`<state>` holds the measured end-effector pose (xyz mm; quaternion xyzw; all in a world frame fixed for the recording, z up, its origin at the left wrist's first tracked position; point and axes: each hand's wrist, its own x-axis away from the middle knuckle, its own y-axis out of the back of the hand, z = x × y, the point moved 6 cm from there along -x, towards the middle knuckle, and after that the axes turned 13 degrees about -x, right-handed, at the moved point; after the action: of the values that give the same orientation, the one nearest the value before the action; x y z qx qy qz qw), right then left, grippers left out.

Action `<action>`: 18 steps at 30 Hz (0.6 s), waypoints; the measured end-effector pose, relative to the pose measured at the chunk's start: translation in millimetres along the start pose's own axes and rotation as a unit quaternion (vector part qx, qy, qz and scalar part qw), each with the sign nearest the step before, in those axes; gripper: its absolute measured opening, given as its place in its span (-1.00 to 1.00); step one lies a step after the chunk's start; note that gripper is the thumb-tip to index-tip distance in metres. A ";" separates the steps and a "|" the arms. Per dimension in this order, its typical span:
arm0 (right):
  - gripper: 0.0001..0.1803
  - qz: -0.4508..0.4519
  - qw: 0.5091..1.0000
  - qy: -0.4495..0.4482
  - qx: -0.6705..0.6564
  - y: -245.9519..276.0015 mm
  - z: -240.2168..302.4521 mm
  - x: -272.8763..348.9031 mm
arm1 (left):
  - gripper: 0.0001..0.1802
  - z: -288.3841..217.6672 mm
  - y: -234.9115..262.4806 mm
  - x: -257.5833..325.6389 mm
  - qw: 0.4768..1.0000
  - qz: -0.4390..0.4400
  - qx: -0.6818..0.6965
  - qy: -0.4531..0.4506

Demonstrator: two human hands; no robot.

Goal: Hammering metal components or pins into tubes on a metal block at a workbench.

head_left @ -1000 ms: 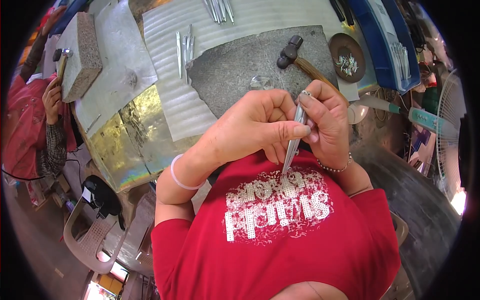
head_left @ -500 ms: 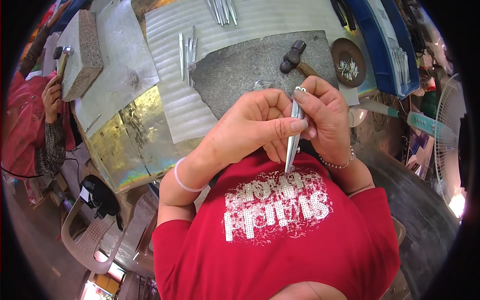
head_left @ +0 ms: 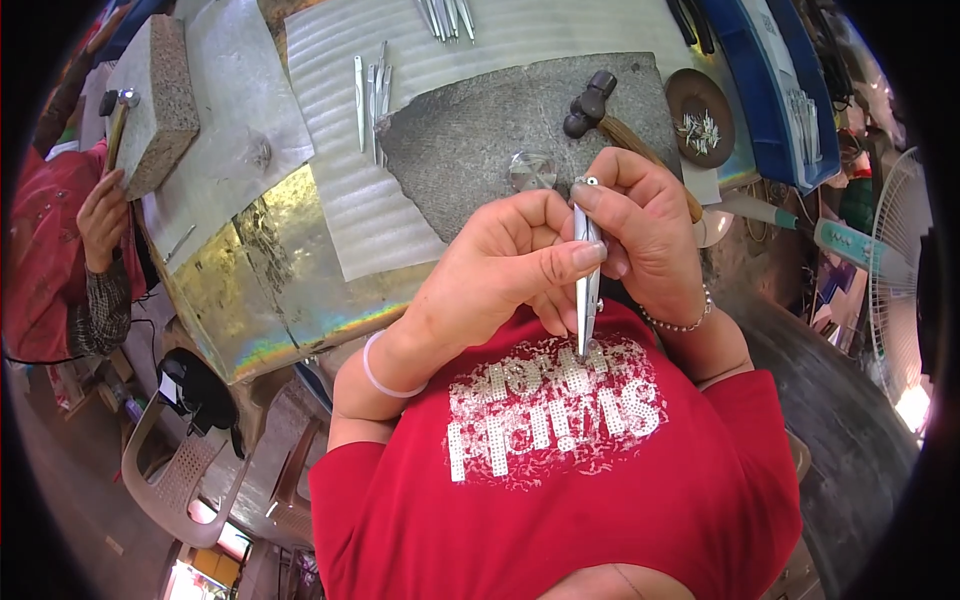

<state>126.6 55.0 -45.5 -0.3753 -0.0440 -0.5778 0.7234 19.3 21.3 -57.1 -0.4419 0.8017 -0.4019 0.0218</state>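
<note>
A slim silver metal tool (head_left: 586, 285) is held upright in front of my red shirt. A small round hole shows at its upper end, and its lower end narrows to a point. My left hand (head_left: 480, 275) grips the tool's middle, thumb pressed along its face. My right hand (head_left: 645, 225) pinches the upper end between thumb and fingers; its other fingers curl behind. Beyond my hands lies a grey stone slab (head_left: 455, 140). It bears a ball-peen hammer (head_left: 592, 103) with a wooden handle and a clear round disc (head_left: 532, 170).
Several silver metal strips (head_left: 361, 105) lie on white foam sheeting (head_left: 340, 215). A brown dish (head_left: 675, 92) of small silver pins sits right of the hammer, beside a blue bin (head_left: 765, 140). At left a co-worker's hand (head_left: 103, 220) holds a hammer by a granite block (head_left: 150, 110). A fan (head_left: 905, 270) stands right.
The tool's upper end has shifted slightly left and its lower tip slightly right, so it stands straighter. More of the clear disc and the hammer handle shows. Both hands keep their grip.
</note>
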 end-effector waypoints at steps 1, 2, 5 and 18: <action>-0.84 -0.001 1.000 0.000 0.000 -0.4 0.1 -0.5 | -0.79 -0.4 0.3 0.5 1.000 -0.006 0.009 -0.002; -0.85 0.001 1.000 -0.004 0.002 -0.8 -0.2 -1.2 | -0.79 0.0 0.7 0.6 1.000 -0.006 0.010 -0.002; -0.86 0.005 1.000 -0.007 0.010 -2.2 -1.6 -2.3 | -0.80 2.1 1.8 0.9 1.000 -0.003 0.023 -0.005; -0.88 0.009 0.999 0.015 0.044 -2.3 0.7 -3.1 | -0.80 2.3 3.9 0.3 1.000 -0.012 0.013 0.000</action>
<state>123.9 57.8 -45.4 -0.3344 -0.0553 -0.5743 0.7452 17.3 20.8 -61.2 -0.4517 0.7909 -0.4122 0.0227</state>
